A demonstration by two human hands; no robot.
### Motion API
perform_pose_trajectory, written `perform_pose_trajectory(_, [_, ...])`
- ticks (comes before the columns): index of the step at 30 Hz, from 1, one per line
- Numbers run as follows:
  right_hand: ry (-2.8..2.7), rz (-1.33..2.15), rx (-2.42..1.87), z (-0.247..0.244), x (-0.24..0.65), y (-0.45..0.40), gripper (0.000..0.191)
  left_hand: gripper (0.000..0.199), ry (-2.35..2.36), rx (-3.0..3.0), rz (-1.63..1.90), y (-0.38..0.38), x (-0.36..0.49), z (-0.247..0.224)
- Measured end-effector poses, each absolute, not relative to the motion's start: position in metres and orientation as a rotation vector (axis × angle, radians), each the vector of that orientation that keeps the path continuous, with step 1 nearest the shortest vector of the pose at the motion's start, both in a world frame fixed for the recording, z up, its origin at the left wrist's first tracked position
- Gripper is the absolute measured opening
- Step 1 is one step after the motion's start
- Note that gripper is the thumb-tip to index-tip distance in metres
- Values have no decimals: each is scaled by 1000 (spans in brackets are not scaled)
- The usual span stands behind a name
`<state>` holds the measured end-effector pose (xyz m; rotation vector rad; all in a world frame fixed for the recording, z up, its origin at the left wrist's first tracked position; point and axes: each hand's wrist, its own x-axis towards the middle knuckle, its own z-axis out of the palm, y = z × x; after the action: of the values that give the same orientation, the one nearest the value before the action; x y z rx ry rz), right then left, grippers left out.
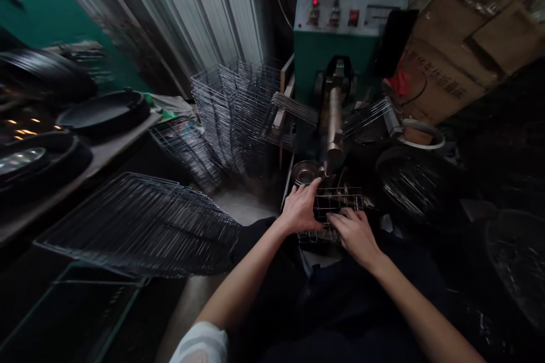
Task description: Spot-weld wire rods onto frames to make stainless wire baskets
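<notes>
One grid is lying before one machine, its face pointing up, its long axis seemingly running left to right. Of two hands, the left hand is spreading thumb and forefinger at its left side; the right hand is curling fingers over its near part. Whether either is gripping, I cannot tell. One red lamp is glowing.
</notes>
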<state>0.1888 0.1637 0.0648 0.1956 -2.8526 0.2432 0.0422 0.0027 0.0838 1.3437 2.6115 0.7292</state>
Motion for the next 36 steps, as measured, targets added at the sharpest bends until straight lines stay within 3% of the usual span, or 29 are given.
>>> perform_pose_trajectory(6, [-2717, 296, 228, 67, 189, 171, 44, 133, 2613, 1370, 767, 9, 38, 98])
perform_pose_trajectory(23, [-2637, 302, 185, 74, 154, 182, 39, 130, 2660, 1343, 828, 19, 7, 110])
perform_pose_trajectory(32, [-2631, 286, 82, 83, 146, 179, 29, 132, 2673, 1301, 822, 24, -2, 114])
perform_pose_trajectory(36, [-2620, 152, -95, 88, 130, 181, 12, 132, 2701, 1287, 788, 31, -17, 115])
